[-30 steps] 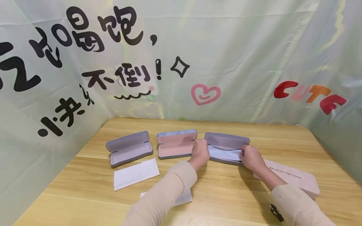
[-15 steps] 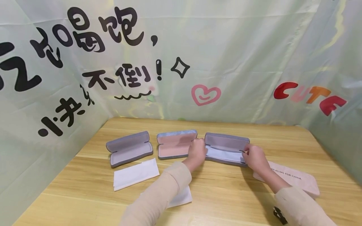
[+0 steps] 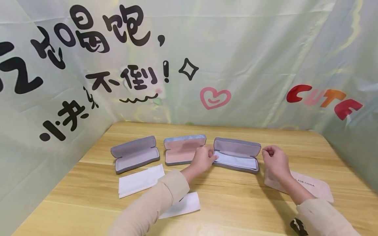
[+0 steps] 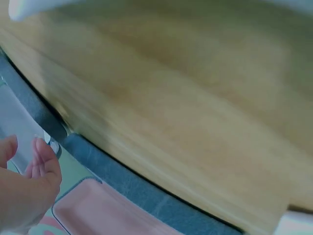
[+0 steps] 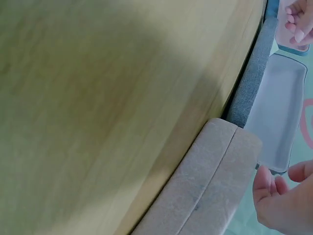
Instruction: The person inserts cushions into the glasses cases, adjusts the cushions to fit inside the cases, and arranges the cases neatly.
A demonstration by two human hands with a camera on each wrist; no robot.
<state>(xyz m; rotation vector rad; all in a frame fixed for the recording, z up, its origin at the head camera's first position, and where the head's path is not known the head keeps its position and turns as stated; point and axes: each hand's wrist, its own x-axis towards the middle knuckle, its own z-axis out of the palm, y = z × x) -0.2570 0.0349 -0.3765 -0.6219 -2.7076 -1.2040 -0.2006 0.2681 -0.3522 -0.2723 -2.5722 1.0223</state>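
A grey glasses case [image 3: 237, 148] lies with its lid up on the table, and a folded pale-blue cloth [image 3: 236, 161] lies flat inside it. My left hand [image 3: 201, 160] is at this case's left end, in front of a pink-lined glasses case [image 3: 184, 143]; thumb and fingers are apart in the left wrist view. Just beyond the grey case's right end is my right hand [image 3: 276, 162], its fingers loosely bent around nothing. Below that hand lies a closed pink glasses case [image 3: 319, 189], partly covered by the wrist; its side shows in the right wrist view.
Farther left, another grey case [image 3: 134, 150] lies with its lid raised. Two folded white cloths, a left cloth [image 3: 141, 182] and a nearer cloth [image 3: 186, 206], lie in front, the nearer one partly behind the left sleeve. A small black item [image 3: 297, 226] is beside the right sleeve.
My right hand has let go of the cloth and drawn away to the right of the case. My left hand has moved slightly left. The cloth now lies flatter inside the case.
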